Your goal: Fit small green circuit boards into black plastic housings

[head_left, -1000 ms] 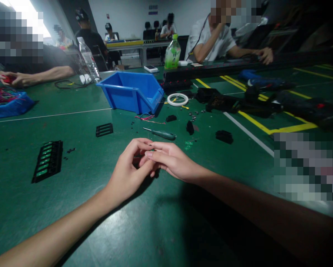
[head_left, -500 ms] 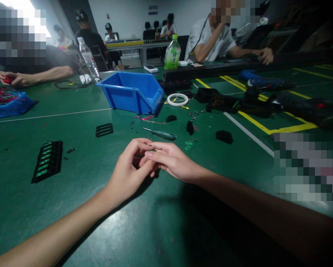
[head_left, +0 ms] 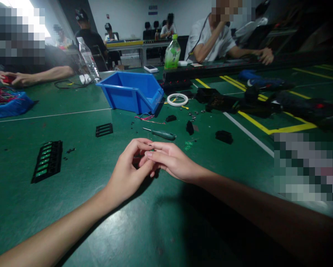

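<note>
My left hand point(head_left: 131, 163) and my right hand point(head_left: 174, 159) meet over the green table, fingers closed around something small. A speck of green and black shows between the fingertips; the rest is hidden. Just beyond them lies a green-handled screwdriver point(head_left: 163, 134). Small green pieces point(head_left: 188, 145) are to the right of it, near a black part point(head_left: 190, 128) and another black block point(head_left: 224, 136). On the left are a black slotted frame point(head_left: 104, 129) and a black tray point(head_left: 47, 161) with several green pieces in its slots.
A blue bin point(head_left: 131, 94) stands behind the screwdriver, beside a white ring point(head_left: 177, 99) and scattered screws. A green bottle point(head_left: 172, 53) and a clear bottle point(head_left: 89, 61) stand farther back. Dark tools point(head_left: 266, 83) lie at right. Other people sit around the tables.
</note>
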A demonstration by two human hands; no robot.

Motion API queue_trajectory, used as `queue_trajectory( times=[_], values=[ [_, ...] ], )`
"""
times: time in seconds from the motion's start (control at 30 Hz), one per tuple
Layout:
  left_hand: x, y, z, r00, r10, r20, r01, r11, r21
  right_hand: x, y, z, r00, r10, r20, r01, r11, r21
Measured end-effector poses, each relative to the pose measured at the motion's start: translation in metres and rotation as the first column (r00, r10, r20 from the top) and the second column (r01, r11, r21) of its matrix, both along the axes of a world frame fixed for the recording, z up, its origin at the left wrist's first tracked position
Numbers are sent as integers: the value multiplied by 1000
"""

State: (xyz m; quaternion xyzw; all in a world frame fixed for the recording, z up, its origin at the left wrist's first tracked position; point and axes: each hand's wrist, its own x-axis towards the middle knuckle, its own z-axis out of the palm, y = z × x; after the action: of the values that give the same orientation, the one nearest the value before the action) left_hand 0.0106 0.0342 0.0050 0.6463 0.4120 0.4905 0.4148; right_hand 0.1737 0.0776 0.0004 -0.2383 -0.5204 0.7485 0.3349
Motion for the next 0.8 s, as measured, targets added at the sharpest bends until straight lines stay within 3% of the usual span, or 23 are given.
queue_trajectory(
  times=[0.8],
  values=[
    [0, 1, 0, 1000, -2, 5, 2, 1000, 7, 0, 0, 3, 1000, 9, 12, -9, 1000, 2]
  ],
)
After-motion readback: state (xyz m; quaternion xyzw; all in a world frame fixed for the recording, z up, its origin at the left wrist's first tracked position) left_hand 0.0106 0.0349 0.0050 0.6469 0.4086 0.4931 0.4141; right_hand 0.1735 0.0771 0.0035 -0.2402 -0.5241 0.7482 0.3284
